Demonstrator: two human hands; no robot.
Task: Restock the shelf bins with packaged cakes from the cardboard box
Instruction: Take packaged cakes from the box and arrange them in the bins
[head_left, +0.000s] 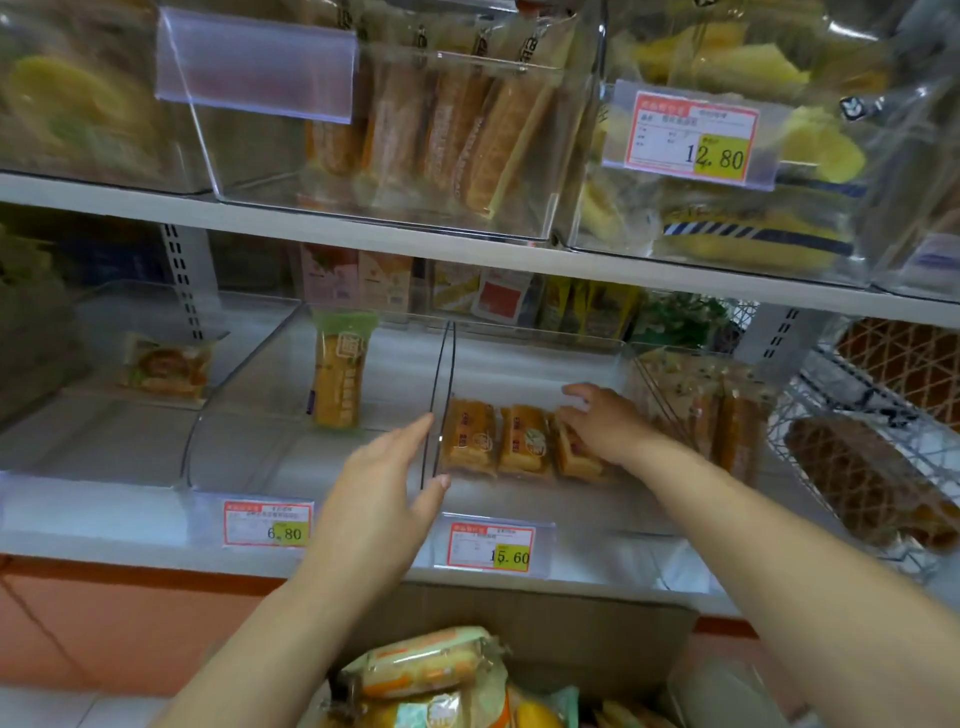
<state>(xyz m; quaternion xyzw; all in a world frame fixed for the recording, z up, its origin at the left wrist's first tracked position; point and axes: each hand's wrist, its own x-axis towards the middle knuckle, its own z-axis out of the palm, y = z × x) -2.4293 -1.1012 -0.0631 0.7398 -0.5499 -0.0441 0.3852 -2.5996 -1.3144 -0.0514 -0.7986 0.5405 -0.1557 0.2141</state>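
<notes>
Bottom centre of frame: cardboard box (545, 623) directly below me, its far wall under the shelf edge. Wrapped cakes in box (431, 670) piled at the lower edge, clear film with green ends.

My left hand (387, 483) is raised at mid-frame in front of the clear bins, fingers straight and spread loosely, holding nothing. Its fingertips lie just at the dark-edged divider (440, 405) where two bins meet.

My right hand (597, 421) is inside the right-centre bin (545, 499), palm down, fingers curled over the rightmost of three packaged cakes (498, 439) lying in a row at the bin's front. Contact with that cake is clear; a full grasp I cannot confirm, since the fingertips are hidden behind the wrapper.

Left-centre bin (249, 415): one tall green-topped cake (340, 371) standing upright near the divider, otherwise bare floor. Far left of frame: a single flat pack (166, 366) in another bin.

Price tags on the lower shelf edge: 6.80 tag (267, 522) left of my left wrist, 15.60 tag (491, 545) under the cake row. Right of frame: wire basket (831, 395) with wrapped goods. Upper shelf: bins of packaged bread, with a 12.80 tag (693, 137) at upper right.
</notes>
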